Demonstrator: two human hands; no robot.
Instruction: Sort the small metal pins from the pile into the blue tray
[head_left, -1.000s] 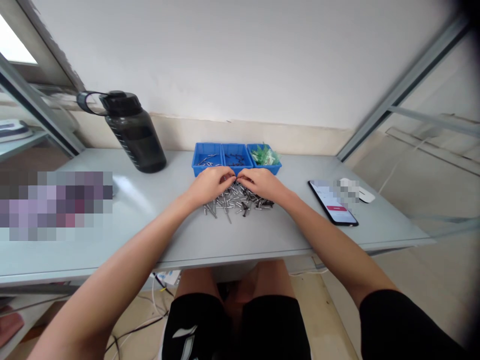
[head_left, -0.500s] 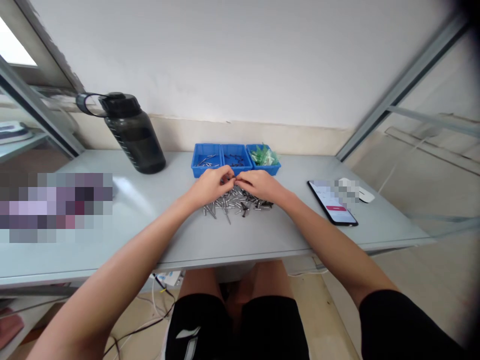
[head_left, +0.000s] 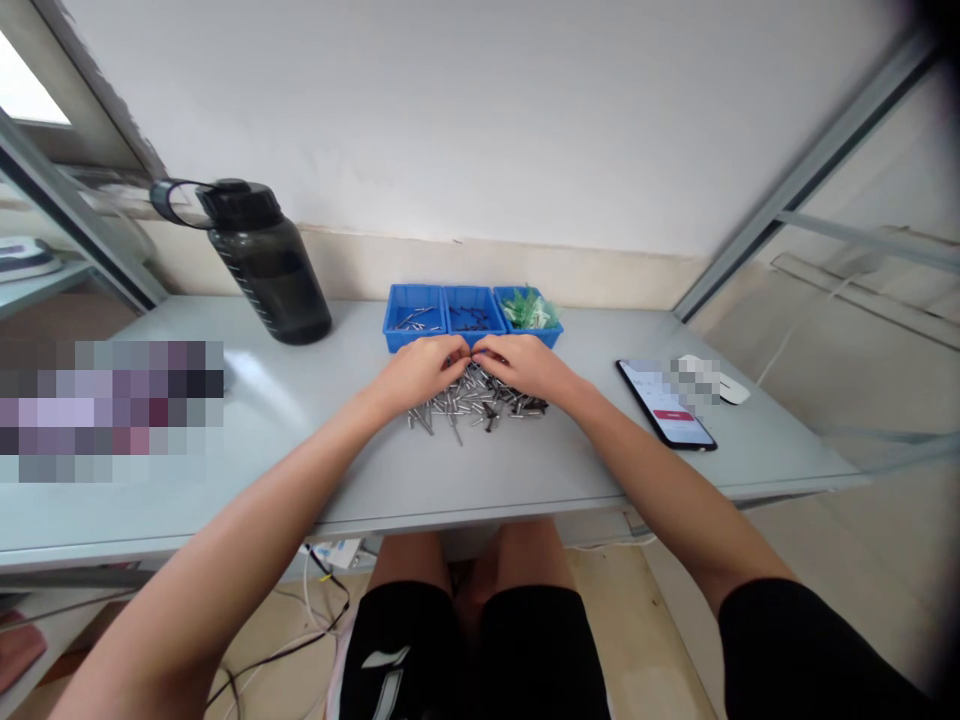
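Over a pile of small metal pieces (head_left: 457,402), silver and dark, my left hand (head_left: 429,368) and my right hand (head_left: 519,364) meet at the fingertips. Both hands are closed in a pinch; whatever lies between the fingers is too small to make out. Just behind them stand three blue bins. Silver pieces lie in the left bin (head_left: 415,296), dark pieces in the middle bin (head_left: 471,296), and green and white items (head_left: 529,308) fill the right one.
A dark water bottle (head_left: 274,270) stands at the back left. To the right lie a phone (head_left: 666,405) and a white object (head_left: 731,388), partly blurred. A pixelated purple item (head_left: 97,405) is on the left of the grey table (head_left: 465,480). A wall rises behind.
My fingertips have come slightly closer together over the pile. The view has shifted a little, and my legs have moved slightly inward.
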